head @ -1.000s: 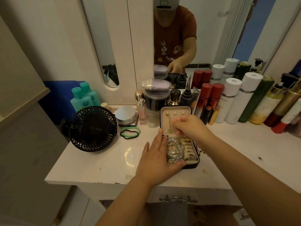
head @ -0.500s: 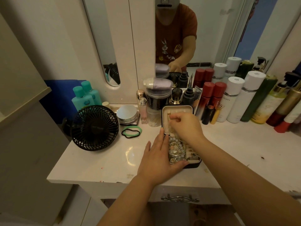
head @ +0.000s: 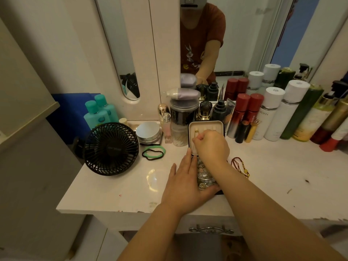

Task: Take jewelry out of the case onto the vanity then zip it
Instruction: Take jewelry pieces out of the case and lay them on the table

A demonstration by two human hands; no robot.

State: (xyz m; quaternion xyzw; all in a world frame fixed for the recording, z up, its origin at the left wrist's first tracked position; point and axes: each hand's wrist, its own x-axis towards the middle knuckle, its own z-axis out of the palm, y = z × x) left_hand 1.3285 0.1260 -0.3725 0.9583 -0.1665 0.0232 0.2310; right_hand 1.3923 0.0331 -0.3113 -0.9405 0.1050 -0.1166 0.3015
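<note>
A small black jewelry case (head: 219, 193) stands open on the white vanity (head: 116, 187), its cream lid (head: 206, 124) upright. Beads and metal jewelry (head: 204, 176) fill the tray. My left hand (head: 185, 183) lies flat along the case's left side, fingers straight and thumb across the front edge. My right hand (head: 211, 145) is curled in front of the lid and pinches a thin gold chain (head: 195, 133) that hangs there. A red cord bracelet with gold beads (head: 240, 165) lies on the vanity just right of the case.
A black desk fan (head: 111, 148) stands at the left, with green and black hair ties (head: 153, 152) beside it. A round silver tin (head: 148, 131), jars and perfume bottles sit behind the case. Red, white and green bottles (head: 271, 113) line the back right.
My right hand has moved up from the tray to the lid and now pinches the gold chain. The red cord bracelet has come into view beside the case. My left hand stays put.
</note>
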